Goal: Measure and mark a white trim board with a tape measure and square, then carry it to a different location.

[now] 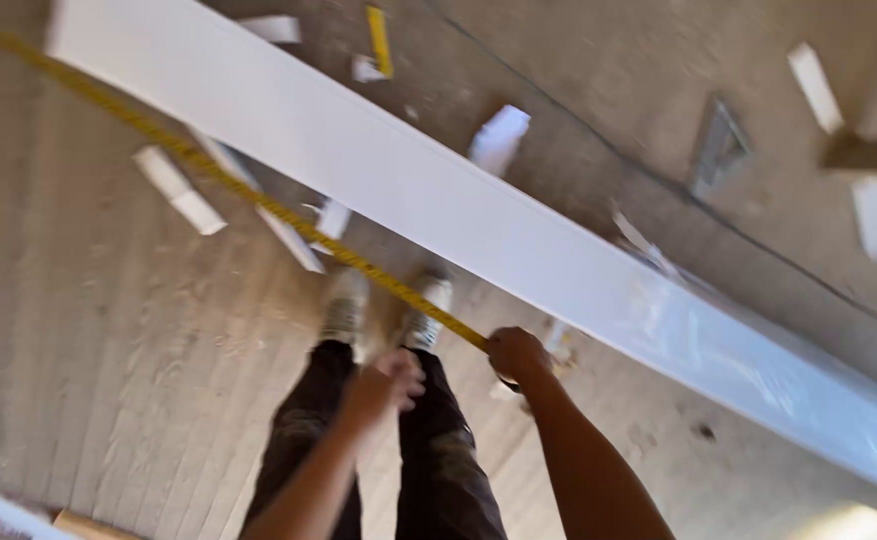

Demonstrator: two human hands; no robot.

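A yellow tape measure blade (259,205) runs from the upper left down to my right hand (517,353), which is closed around the tape's case. Beside it, my left hand (391,380) is blurred, fingers curled, just left of the tape; whether it touches the tape is unclear. A long white board (479,225) lies diagonally across the floor, to the right of the tape and roughly parallel to it. My legs in dark trousers and my pale shoes (344,305) stand below the tape.
Several white offcuts (179,190) lie scattered on the concrete floor. A grey metal trowel-like piece (719,145) lies at upper right, a small yellow tool (380,40) at the top. A wood piece (869,152) sits at the far right.
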